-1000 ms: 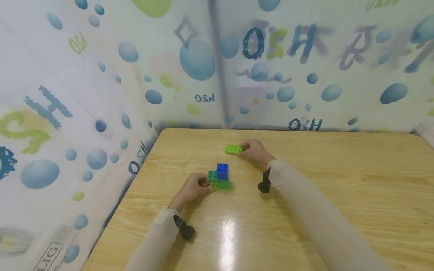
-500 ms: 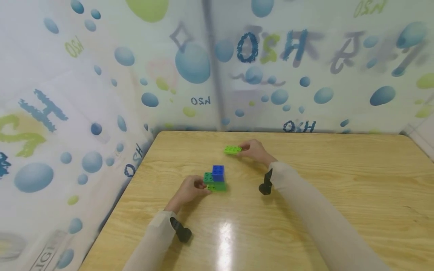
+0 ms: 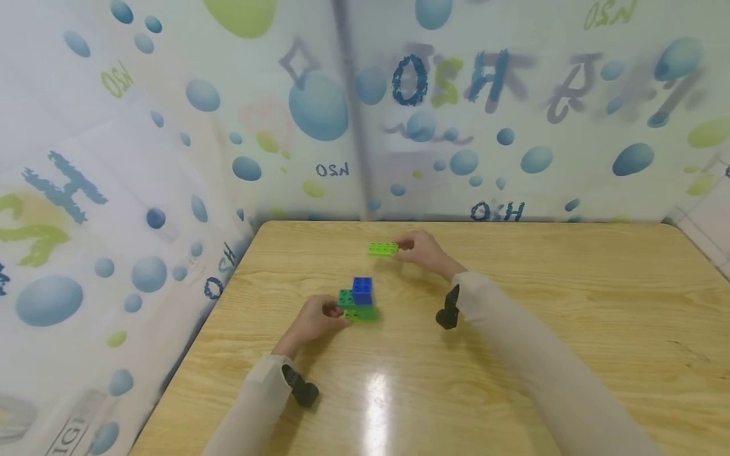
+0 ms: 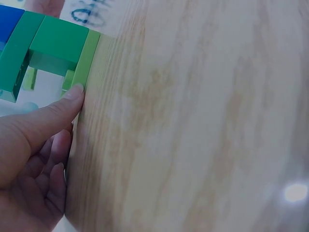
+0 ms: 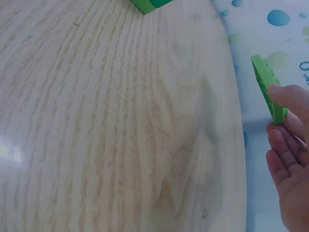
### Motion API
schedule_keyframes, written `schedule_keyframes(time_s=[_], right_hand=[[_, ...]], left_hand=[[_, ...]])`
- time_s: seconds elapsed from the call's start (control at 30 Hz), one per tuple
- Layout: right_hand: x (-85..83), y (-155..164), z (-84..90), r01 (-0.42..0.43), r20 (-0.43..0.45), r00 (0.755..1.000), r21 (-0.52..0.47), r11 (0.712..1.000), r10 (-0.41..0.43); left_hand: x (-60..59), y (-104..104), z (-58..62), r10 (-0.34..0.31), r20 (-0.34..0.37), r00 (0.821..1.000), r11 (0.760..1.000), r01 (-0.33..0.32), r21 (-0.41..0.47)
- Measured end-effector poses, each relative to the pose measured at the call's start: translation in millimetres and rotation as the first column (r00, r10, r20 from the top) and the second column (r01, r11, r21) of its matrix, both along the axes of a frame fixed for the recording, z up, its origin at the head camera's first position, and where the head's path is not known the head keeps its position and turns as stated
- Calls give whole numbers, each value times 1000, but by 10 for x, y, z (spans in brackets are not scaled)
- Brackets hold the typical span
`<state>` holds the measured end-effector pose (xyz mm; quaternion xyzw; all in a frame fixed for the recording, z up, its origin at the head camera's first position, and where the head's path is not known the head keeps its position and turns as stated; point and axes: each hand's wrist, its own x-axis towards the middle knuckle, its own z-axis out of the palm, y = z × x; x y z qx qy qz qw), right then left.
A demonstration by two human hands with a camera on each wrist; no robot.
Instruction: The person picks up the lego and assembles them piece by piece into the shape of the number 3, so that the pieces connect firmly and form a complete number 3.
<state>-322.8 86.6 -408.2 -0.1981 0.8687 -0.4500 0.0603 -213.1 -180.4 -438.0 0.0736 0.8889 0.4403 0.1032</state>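
Note:
On the table stands a small stack of toy building bricks: a light green flat brick (image 4: pixel 87 63) at the bottom, a green brick (image 4: pixel 60 43) above it, a darker green one (image 3: pixel 345 297) bridging over a gap, and a blue brick (image 3: pixel 362 290) on top. My left hand (image 3: pixel 313 320) holds the stack at its left end, thumb on the light green bottom brick, other fingers partly hidden. Farther back, my right hand (image 3: pixel 422 251) pinches a loose light green flat brick (image 3: pixel 383 249) by its right end, studs up. This brick is held off the tabletop.
The wooden table (image 3: pixel 513 380) reaches a wall (image 3: pixel 456 126) printed with bubbles at the back and left. Black wrist cameras (image 3: pixel 300 386) are strapped over both sleeves. A corner of the stack's green brick (image 5: pixel 145 5) shows at the top of the right wrist view.
My right hand, with the light green flat brick, has risen slightly and shifted a little left. The left hand keeps its hold on the stack. The head view has turned slightly right.

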Motion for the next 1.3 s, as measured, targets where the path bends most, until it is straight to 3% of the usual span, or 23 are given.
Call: schedule_keyframes(time_s=[0.53,0.87,1.3], right_hand=[[140,-67,175,-69,-50,997,-66,995,66],[256,-91,277,-99,-69,993,-50,994,95],[442,-131,457,-192,-167,969,-58,980,180]], left_hand=[[-26,-10,-9,11,0,1000,1000,-11,-21],[-25,-2,-20,13,9,1000,1000,-13,9],[-28,-7,-30,4,1,1000,1000,-4,-5]])
